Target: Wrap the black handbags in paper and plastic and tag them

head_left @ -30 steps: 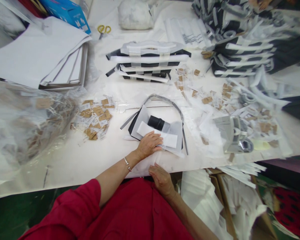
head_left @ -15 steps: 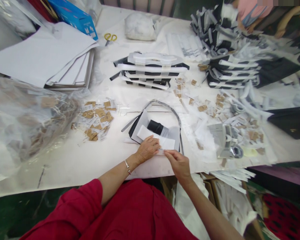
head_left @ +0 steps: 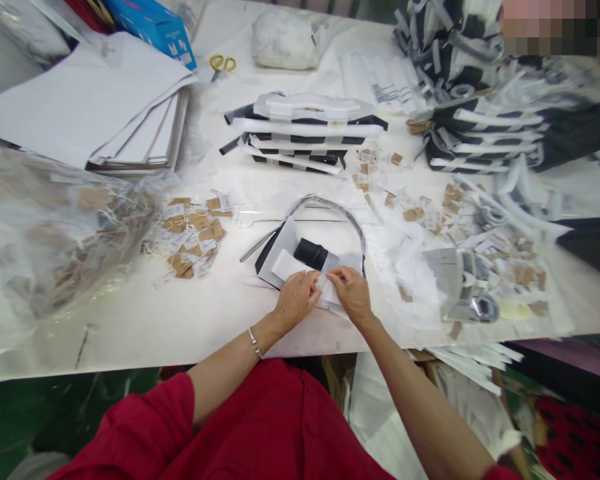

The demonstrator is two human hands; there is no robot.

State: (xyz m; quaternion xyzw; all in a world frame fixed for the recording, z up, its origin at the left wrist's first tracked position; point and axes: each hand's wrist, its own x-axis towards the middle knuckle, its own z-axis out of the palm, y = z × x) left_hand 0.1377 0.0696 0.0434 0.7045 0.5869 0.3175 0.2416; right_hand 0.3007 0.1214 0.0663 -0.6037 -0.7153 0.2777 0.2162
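Note:
A black handbag lies on the table in front of me, its looped strap wrapped in clear film and curving away from me. White sheet material covers much of its face, and a black rolled piece sits on top. My left hand rests on the white strip along the bag's near side, fingers bent and pinched. Close beside it, my right hand pinches a small whitish strip, perhaps tape, at the left fingertips. The fingers hide most of this piece.
Wrapped bags are stacked beyond, with another stack at right. Brown tags lie at left, near a plastic bag and white sheets. Yellow-handled scissors lie at the back. A tape dispenser stands right.
My right hand has moved up and left, from the bag's near edge onto the white strip. My left hand stays close by, its fingers now more curled. The view has shifted slightly.

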